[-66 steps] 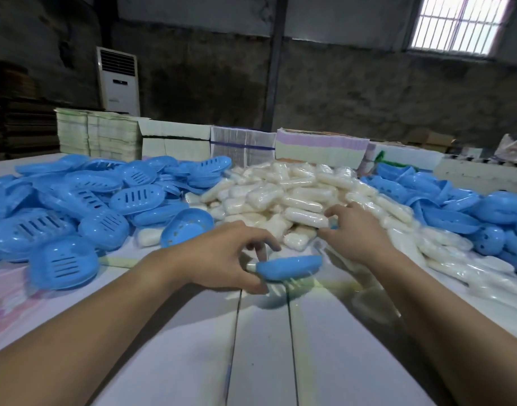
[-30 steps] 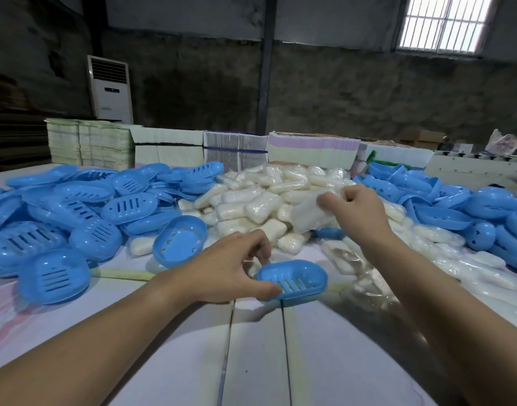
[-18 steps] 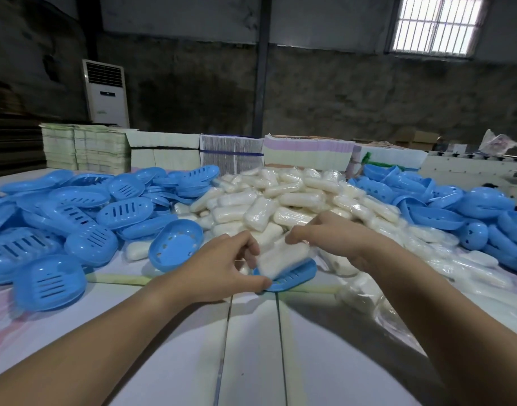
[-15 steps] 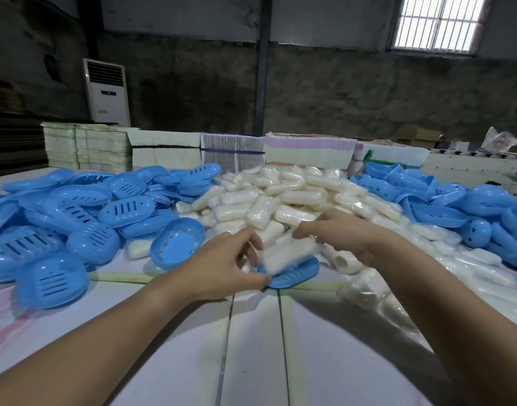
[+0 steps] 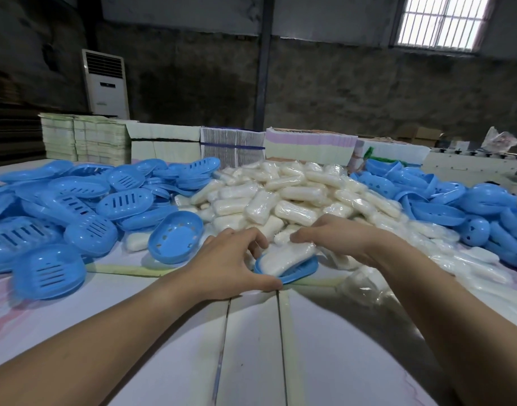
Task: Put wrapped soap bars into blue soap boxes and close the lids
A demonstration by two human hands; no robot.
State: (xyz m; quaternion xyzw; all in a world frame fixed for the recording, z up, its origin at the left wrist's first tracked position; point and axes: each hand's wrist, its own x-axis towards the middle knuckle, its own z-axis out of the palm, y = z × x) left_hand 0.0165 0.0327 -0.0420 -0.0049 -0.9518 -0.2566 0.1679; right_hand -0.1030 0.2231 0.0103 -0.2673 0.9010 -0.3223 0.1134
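A blue soap box base [image 5: 298, 271] lies tilted on the white table in front of me. My left hand [image 5: 230, 263] grips its near-left rim with thumb and fingers. A wrapped white soap bar [image 5: 286, 256] rests in the base, and my right hand [image 5: 336, 237] presses on its far end from the right. Behind them rises a big heap of wrapped soap bars [image 5: 283, 200]. An open blue box half [image 5: 175, 237] sits to the left of my left hand.
Slotted blue box halves [image 5: 75, 206] are piled on the left and more blue box halves [image 5: 462, 206] on the right. Stacked flat cartons [image 5: 198, 145] line the table's far edge. Loose clear wrappers [image 5: 365, 285] lie right of my right wrist. White table boards [image 5: 251, 347] run toward me.
My right hand took a wrapped soap bar from the heap, carried it down and set it into the blue base that my left hand holds. The bar now lies lower in the base.
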